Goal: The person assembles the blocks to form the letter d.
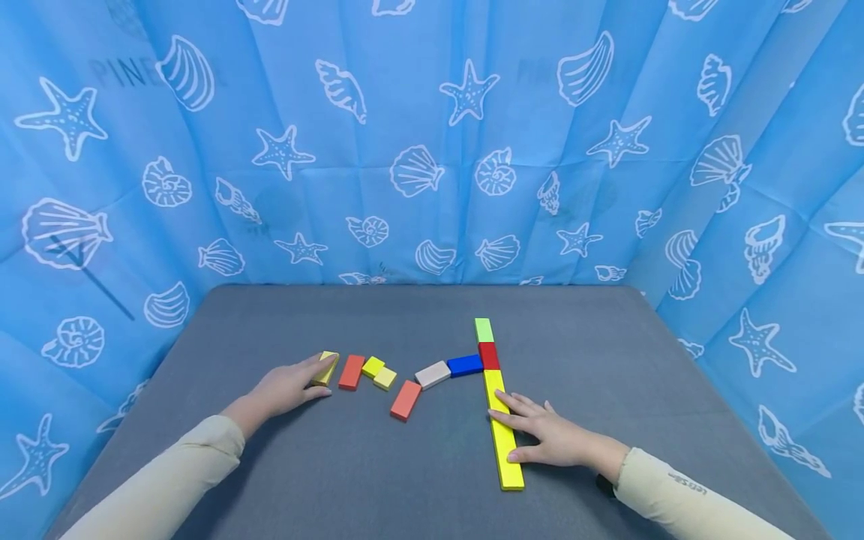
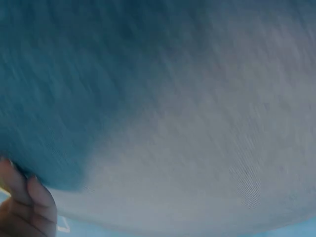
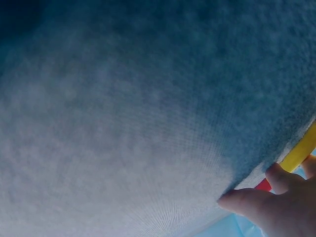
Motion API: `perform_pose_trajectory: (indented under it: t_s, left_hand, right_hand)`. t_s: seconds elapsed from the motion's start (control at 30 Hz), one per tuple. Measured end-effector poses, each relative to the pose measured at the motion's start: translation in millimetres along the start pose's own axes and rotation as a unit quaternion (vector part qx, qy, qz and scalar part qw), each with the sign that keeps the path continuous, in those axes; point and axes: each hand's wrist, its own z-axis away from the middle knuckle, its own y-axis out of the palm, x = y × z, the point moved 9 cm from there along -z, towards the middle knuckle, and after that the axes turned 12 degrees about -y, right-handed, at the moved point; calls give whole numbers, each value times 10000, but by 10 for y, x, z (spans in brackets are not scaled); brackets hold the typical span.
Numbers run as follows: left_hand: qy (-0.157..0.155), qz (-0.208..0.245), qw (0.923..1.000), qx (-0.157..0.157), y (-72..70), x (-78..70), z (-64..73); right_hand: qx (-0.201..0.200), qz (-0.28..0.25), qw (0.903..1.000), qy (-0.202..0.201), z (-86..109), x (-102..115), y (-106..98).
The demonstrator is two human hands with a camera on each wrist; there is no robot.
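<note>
Left hand (image 1: 289, 384) pinches the leftmost yellow block (image 1: 328, 370), just beside an orange block (image 1: 352, 373). Right hand (image 1: 550, 436), fingers spread, touches the long yellow strip (image 1: 502, 438) abutting the red block (image 1: 488, 356). Light, even touch should keep it aligned; left grip shouldn't nudge its neighbour.

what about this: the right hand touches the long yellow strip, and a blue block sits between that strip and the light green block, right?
Not quite: in the head view, it is a red block, not a blue one, that sits between the yellow strip and the light green block. The right hand does touch the strip.
</note>
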Motion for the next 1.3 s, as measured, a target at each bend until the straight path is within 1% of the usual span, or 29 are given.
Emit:
perform_pose_trajectory:
  t_s: [0.07,0.13,0.23,0.3,0.37,0.5,0.63,0.73,0.87,1.03,1.1,1.2,1.3]
  left_hand:
    - [-121,-91,9998,-110,11,-22,11]
    - [-310,-147,9992,-197,10,-38,14]
    - [-583,-71,9979,-259,-2,-62,18]
    - [-695,11,9971,-296,-12,-76,27]
    - [-722,67,9967,-363,-15,-85,35]
    - [-655,127,9956,-654,-31,-71,78]
    - [-540,234,9929,-1030,-73,-63,172]
    - [-433,369,9914,-1177,-101,-81,265]
    - [-227,492,9917,-1164,-113,-144,405]
    - [-3,452,9935,-1044,-91,-274,581]
    - [81,453,9943,-966,-65,-332,643]
    - [83,463,9956,-814,-8,-413,714]
    - [119,332,9970,-685,67,-503,762]
  right_hand:
    - [1,-6,10000,-19,-4,1,-3]
    - [1,-20,10000,-37,-7,6,-5]
    - [2,-39,10000,-54,-10,15,-9]
    - [0,-41,10000,-45,-11,16,-10]
    - [-8,-44,10000,-42,-10,17,-15]
    - [-12,-23,10000,-67,-15,14,-16]
    - [-23,-48,9999,-116,-14,15,-12]
    - [-46,-66,9998,-208,-7,30,-11]
    - [-67,-56,9997,-249,-2,44,-24]
    - [-47,-19,9999,-160,-3,53,-36]
    - [-31,3,9999,-128,-3,58,-35]
    - [-27,-3,9999,-115,-4,69,-38]
    - [-27,-15,9999,-114,-8,63,-34]
